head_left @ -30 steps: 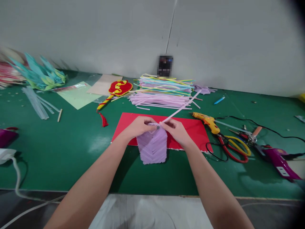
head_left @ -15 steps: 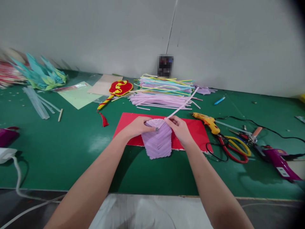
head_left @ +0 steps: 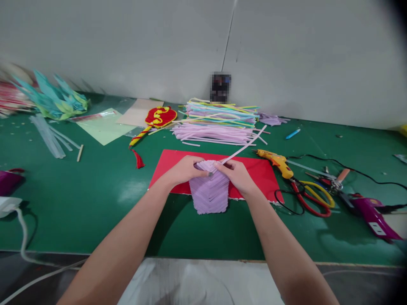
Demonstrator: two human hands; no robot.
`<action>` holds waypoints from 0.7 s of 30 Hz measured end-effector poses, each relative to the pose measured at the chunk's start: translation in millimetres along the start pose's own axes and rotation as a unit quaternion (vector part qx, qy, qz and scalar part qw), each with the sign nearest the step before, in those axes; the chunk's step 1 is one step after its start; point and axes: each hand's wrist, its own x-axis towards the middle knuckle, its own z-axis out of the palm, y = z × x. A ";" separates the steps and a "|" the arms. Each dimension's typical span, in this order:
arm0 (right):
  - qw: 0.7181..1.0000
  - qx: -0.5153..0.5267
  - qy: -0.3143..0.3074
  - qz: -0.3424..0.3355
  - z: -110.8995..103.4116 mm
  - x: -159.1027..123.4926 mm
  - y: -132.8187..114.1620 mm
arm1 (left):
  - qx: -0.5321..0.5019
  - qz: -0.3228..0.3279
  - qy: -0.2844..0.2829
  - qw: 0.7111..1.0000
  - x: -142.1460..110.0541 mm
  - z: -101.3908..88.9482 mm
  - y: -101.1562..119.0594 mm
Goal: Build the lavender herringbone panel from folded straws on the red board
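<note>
A flat lavender panel [head_left: 210,197], made of pipe cleaners laid in a V pattern, is held over the front edge of a red board [head_left: 257,173]. My left hand [head_left: 187,170] grips its upper left edge, thumb on top and fingers beneath. At the upper right edge, my right hand [head_left: 233,173] is closed with its thumb over the panel's top. A loose lavender pipe cleaner [head_left: 246,145] runs from under the right thumb up and to the right, bending slightly. Its lower end is hidden by the fingers.
Behind the board lies a pile of pastel pipe cleaners [head_left: 219,127]. A red and yellow fan ornament [head_left: 160,116] is left of it. To the right are a yellow glue gun [head_left: 276,162], pliers [head_left: 314,199] and a purple power strip [head_left: 375,218]. Glue sticks [head_left: 49,137] lie far left.
My right hand has shifted slightly left, bringing its thumb onto the panel's top. The loose pipe cleaner's free end has dropped a little and now curves. The panel tilts slightly differently.
</note>
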 end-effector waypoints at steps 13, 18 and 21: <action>0.998 -0.042 0.051 -0.025 -4.3 1.6 -0.5 | -0.197 -0.108 0.081 0.971 4.1 -2.4 -7.3; 0.994 -0.053 0.076 -0.050 -1.5 1.5 -0.9 | -0.330 -0.134 0.025 0.934 10.9 -3.2 -16.3; 0.993 -0.062 0.081 -0.053 0.3 1.7 -0.4 | -0.317 -0.116 0.020 0.941 11.3 -3.6 -18.7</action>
